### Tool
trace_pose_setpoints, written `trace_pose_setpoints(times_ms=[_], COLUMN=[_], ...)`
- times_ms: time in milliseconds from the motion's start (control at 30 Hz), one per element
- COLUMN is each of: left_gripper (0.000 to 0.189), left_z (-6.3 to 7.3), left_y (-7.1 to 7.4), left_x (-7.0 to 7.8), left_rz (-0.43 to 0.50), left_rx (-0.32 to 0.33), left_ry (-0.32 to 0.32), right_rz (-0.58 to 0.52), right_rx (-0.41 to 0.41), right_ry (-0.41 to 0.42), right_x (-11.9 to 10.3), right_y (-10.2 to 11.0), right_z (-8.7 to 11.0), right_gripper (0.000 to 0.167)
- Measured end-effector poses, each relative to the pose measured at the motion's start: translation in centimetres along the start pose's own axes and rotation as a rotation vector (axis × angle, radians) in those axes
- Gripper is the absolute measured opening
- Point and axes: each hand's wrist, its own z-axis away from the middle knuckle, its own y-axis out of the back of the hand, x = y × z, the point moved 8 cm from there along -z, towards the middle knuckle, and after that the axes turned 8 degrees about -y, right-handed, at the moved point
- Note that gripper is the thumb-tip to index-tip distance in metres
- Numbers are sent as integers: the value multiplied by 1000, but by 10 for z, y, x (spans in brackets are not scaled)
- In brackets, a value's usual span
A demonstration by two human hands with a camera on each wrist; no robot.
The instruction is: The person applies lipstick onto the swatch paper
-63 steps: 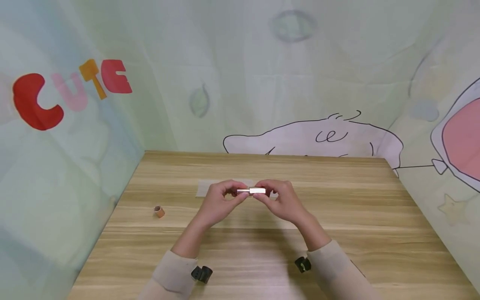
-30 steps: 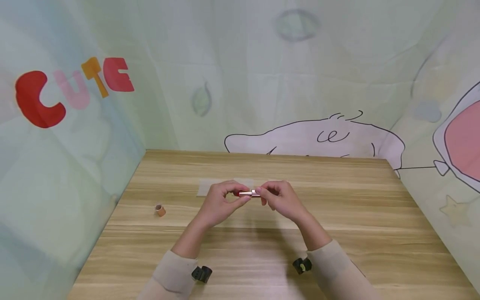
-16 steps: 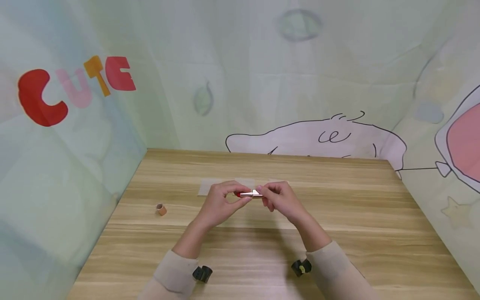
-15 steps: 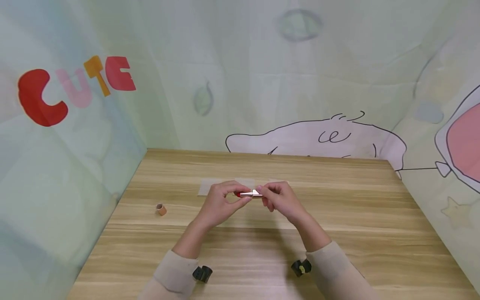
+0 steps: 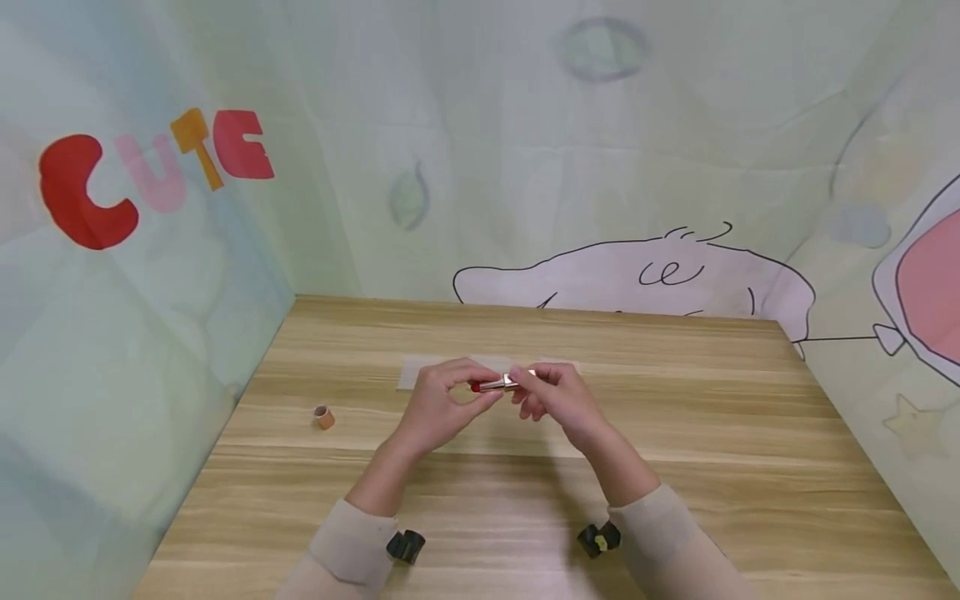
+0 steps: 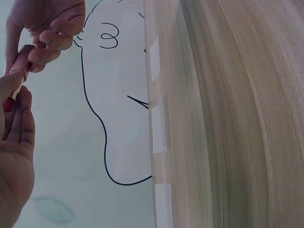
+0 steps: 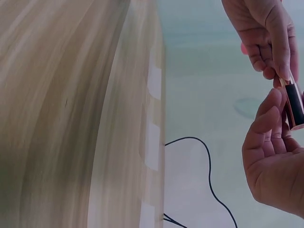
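Both hands hold a lipstick above the middle of the table. Its red tip points to the left. My left hand pinches the narrow metallic neck between thumb and fingers, close to that tip. At the other end, my right hand grips the base, thumb on top and fingers curled below. In the right wrist view the base shows a dark side with a shiny copper-coloured edge. Apart from the hands, a small copper-coloured lipstick cap sits on the table at the left, its opening showing.
The wood-grain table extends around the hands. Pale strips lie flat on it behind them, partly covered from the head view. A printed curtain rises at the back and sides. Each wrist carries a black device.
My right thumb and fingers have shifted round the lipstick's base, which has turned and tilted slightly. The red tip shows more clearly. My left hand keeps its pinch; the cap stays on the table.
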Motion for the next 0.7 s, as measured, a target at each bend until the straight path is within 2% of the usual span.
trace_pose_setpoints(times_ms=[233,367,467,533,700], left_gripper=[22,44,63,69,65], left_z=[0,1,4,7,15], left_y=[2,6,14,22,40], left_x=[-1,-3,-8,-12,-23], left_rz=[-18,-39,-59,-79,-122], left_rx=[3,-24,-35,-36,-40], left_ry=[11,55,104,130,173], right_rz=[-80,-117,-138,-150,-178], right_rx=[9,35,61,81,119], right_ry=[-34,-34,-26,-26,-31], right_x=[6,7,5,5,6], right_y=[-6,-4,0,3,10], right_z=[-4,-5,-5,-5,-6], right_gripper=[26,27,26,25,24])
